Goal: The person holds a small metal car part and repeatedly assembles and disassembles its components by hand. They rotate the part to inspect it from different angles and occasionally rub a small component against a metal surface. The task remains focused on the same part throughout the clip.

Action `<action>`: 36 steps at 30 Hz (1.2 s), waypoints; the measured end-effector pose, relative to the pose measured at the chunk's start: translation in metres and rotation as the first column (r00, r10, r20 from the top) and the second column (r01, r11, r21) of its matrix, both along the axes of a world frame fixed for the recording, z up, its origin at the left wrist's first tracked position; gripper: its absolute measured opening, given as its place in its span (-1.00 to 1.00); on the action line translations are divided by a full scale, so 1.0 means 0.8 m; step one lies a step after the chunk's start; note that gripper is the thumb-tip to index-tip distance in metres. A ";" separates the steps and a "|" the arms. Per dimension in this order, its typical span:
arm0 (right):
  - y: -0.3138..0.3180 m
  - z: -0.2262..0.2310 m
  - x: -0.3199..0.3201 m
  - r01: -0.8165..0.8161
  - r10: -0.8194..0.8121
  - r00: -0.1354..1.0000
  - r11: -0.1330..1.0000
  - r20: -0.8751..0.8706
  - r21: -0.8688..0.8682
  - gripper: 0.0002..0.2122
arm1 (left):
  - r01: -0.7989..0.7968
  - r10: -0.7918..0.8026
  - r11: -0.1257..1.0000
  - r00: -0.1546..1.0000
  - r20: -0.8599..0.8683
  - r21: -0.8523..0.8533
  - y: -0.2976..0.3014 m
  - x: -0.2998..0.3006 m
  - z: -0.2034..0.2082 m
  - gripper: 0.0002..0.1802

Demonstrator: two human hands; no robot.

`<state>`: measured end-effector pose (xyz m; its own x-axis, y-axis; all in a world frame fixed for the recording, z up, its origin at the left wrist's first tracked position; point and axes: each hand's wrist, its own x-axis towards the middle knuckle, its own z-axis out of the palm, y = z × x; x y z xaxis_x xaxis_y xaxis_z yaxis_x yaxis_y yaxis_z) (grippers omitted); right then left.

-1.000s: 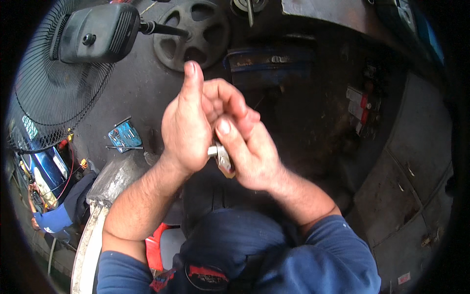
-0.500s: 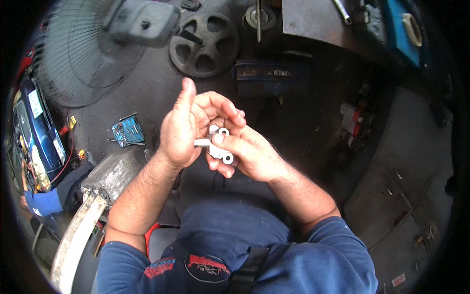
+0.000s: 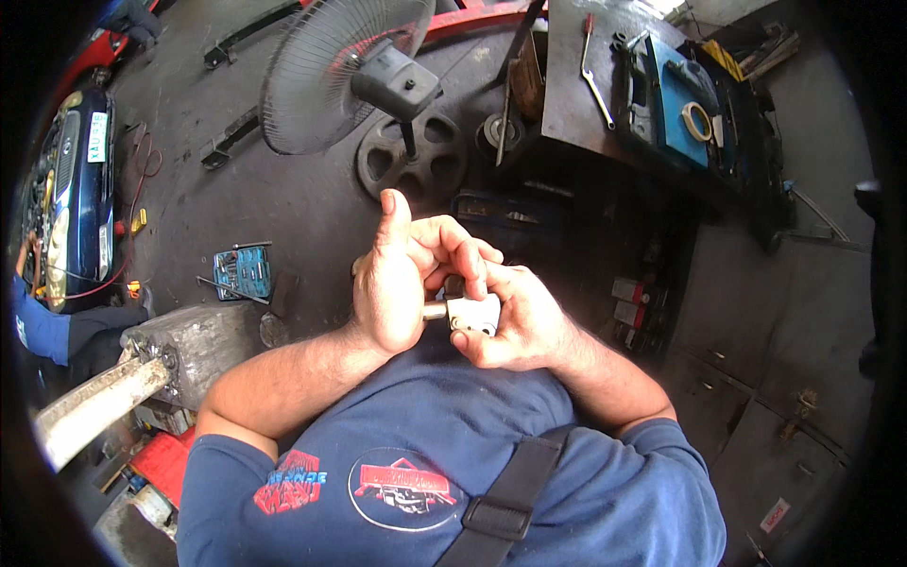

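In front of my chest I hold a small silvery metal part (image 3: pixel 474 314), block-shaped, with small holes in the side facing me and a short round stub at its left. My right hand (image 3: pixel 529 321) is closed on it, thumb along the near edge and fingers behind. My left hand (image 3: pixel 397 288) has its thumb stretched up. Its other fingers curl over toward the part, fingertips against its top, and the stub meets the palm. The underside of the part and some of my fingertips are hidden.
A pedestal fan (image 3: pixel 397 80) stands ahead on its round base. At the left, a blue tool case (image 3: pixel 243 273) lies on the floor near a metal block (image 3: pixel 203 345) and a person (image 3: pixel 47 326) beside a car. A workbench (image 3: pixel 576 104) bears a wrench and a tape roll.
The part has turned in my fingers: its two ring-shaped ends faced up before, and a face with small holes shows now. My head view has shifted, bringing more of the bench and floor into sight.
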<state>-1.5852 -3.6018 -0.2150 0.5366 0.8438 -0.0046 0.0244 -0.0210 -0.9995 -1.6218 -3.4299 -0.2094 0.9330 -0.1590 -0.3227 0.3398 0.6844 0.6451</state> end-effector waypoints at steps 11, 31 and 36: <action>0.044 0.024 -0.007 0.043 -0.031 0.980 0.997 0.194 -0.058 -0.60 | 0.031 -0.023 0.996 0.995 -0.102 0.078 0.033 -0.009 0.013 -0.10; -0.051 0.015 0.014 0.013 -0.015 0.999 0.998 0.030 0.062 -0.60 | 0.338 -0.395 0.764 0.919 -0.017 0.550 -0.041 0.057 0.040 -0.17; -0.110 0.020 0.026 0.004 -0.003 0.991 1.000 0.131 -0.009 -0.55 | 0.316 -0.377 0.797 0.926 0.014 0.515 -0.101 0.059 0.040 -0.21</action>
<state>-1.5647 -3.6902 -0.1991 0.5363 0.8420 0.0579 0.1550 -0.0308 -0.9874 -1.5743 -3.5111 -0.1771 0.8801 -0.3256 -0.3456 0.3990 0.1123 0.9101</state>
